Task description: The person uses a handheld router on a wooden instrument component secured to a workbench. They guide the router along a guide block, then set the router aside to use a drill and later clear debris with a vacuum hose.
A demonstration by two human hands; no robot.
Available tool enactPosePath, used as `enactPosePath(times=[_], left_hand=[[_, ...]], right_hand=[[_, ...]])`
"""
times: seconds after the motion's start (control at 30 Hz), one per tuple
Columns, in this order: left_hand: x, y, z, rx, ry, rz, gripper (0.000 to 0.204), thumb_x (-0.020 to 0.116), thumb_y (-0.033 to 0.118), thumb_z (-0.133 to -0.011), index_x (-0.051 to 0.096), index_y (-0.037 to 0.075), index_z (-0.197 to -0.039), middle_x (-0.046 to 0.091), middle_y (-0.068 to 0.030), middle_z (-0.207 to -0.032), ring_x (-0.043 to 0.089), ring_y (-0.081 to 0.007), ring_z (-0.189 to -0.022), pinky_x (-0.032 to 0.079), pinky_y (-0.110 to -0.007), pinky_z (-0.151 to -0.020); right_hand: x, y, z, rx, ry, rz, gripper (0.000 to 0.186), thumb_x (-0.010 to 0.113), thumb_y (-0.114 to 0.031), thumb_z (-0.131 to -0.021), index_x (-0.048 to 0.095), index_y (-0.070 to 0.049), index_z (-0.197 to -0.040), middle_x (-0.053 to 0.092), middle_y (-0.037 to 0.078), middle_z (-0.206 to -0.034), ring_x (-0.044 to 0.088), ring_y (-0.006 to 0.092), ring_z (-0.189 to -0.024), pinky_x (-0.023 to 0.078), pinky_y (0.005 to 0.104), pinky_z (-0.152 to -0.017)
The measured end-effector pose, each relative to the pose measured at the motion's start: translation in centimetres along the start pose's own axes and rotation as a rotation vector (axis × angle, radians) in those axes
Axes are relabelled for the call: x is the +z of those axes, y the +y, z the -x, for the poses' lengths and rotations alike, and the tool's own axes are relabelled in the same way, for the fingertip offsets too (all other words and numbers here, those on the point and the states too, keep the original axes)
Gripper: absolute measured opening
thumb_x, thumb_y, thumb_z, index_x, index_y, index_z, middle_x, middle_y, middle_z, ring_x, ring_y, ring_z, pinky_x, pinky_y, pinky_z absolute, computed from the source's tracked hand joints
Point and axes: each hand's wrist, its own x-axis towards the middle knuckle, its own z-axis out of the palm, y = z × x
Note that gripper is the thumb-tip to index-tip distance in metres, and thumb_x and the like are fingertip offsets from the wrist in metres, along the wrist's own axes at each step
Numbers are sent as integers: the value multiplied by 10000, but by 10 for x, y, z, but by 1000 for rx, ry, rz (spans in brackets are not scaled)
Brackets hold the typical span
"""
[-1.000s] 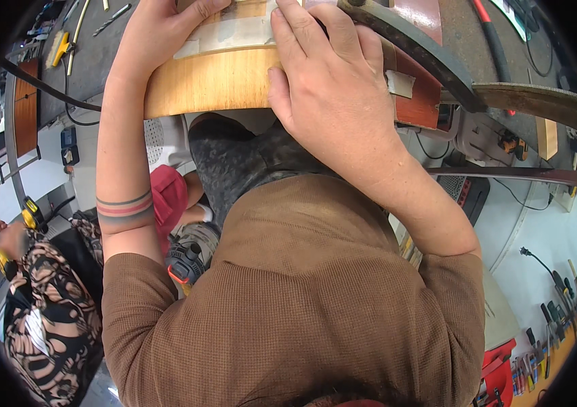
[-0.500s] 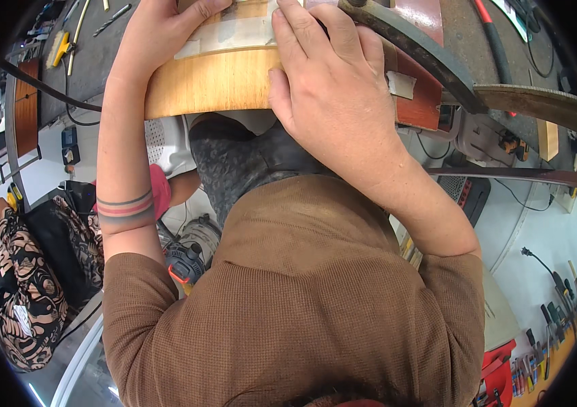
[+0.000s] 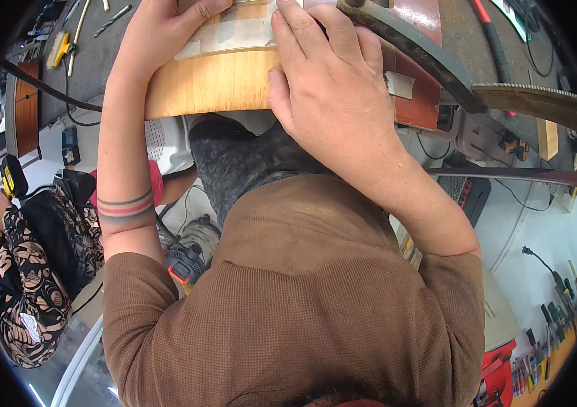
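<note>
A pale wooden board [image 3: 207,83] with a curved near edge lies at the top of the view, strips of masking tape [image 3: 234,35] stuck across it. My left hand [image 3: 160,30] rests at its left side, the thumb stretched over the tape; its other fingers are hidden or cut off by the upper edge. Across the board's right side lies my right hand [image 3: 336,74], fingers apart, fingertips pressing near the tape and thumb at the wood's edge. Just right of that hand, a dark metal clamp [image 3: 424,54] crosses a reddish-brown panel [image 3: 416,112], which carries another tape piece [image 3: 401,85].
A drill bit [image 3: 112,20] and yellow-handled brush [image 3: 62,49] lie on the grey bench [image 3: 92,74]. A red-and-black handle [image 3: 492,41] is at the right. Lower left, a co-worker [image 3: 37,271] holds a yellow-and-black power tool [image 3: 12,178]. Several hand tools [image 3: 539,339] stand lower right.
My hands and the board have hardly moved. At the left, the co-worker's hand has turned, bringing the black end of the yellow power tool up into view.
</note>
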Motion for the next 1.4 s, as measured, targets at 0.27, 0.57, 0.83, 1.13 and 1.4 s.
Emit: enactPosePath(times=[0.27,0.57,0.83,1.13,1.4], left_hand=[[1,4,0,11,8,-35,808,792,128,-861,374,-8,-1539,481,-190,-1522,418,-302,-1452,319,-401,-1206],[3,7,-2,32,22,-56,810,792,116,-857,375,-10,-1539,458,-185,-1544,392,-302,-1470,301,-392,-1216],[-4,12,3,-19,18,-64,816,799,106,-849,377,-13,-1537,453,-202,-1546,385,-310,-1478,295,-397,-1220],[3,9,-3,9,16,-36,826,811,109,-847,375,-12,-1538,448,-200,-1551,375,-311,-1485,297,-407,-1223],[0,7,-3,45,7,-29,832,813,111,-847,371,-11,-1541,442,-198,-1555,379,-309,-1481,298,-406,-1222]], right_hand=[[-36,-6,-6,82,-178,-214,527,621,-248,-886,647,111,-1270,623,189,-1334,512,272,-1192,380,386,-974],[-36,-5,-6,95,-213,-231,538,620,-249,-884,636,113,-1282,606,187,-1360,498,273,-1217,377,388,-992],[-57,-4,-18,58,-351,-209,537,614,-252,-892,635,118,-1281,601,196,-1366,495,277,-1218,376,391,-994],[-36,-5,-6,72,-231,-190,532,610,-252,-895,639,120,-1274,603,204,-1359,497,282,-1213,380,392,-990],[-37,-4,-7,73,-183,-213,538,614,-252,-884,639,122,-1270,610,199,-1343,503,280,-1204,384,389,-979]])
